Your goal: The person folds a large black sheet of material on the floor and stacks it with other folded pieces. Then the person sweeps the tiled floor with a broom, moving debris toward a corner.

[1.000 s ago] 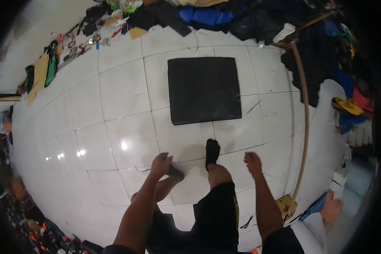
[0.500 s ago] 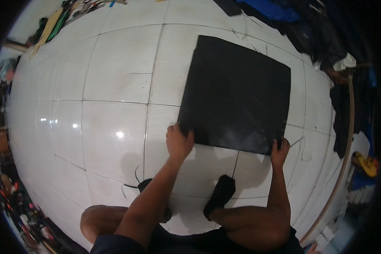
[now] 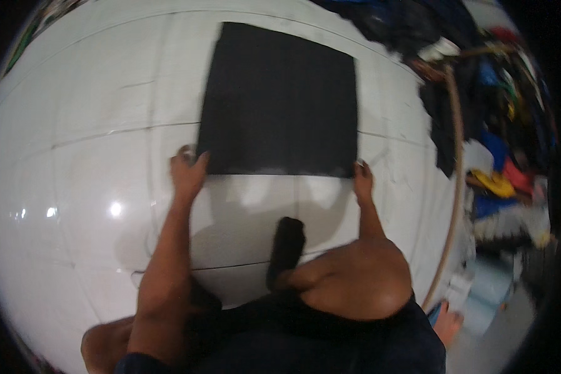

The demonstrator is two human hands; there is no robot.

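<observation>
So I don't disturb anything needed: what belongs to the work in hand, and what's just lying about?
In use:
- black sheet
- left hand, right hand, at its near corners

Apparently lying about:
- brown pole
- yellow item
- red item
- dark cloth

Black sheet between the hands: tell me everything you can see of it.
The black sheet is roughly square, plain and matte, with a far edge that slopes down to the right in this view. It looks thin, fabric or board; I can't tell which, nor whether it is layered. It is spread out over the white tiled floor; whether its near edge is raised is unclear. The left hand is at its near left corner, the right hand at its near right one.
</observation>
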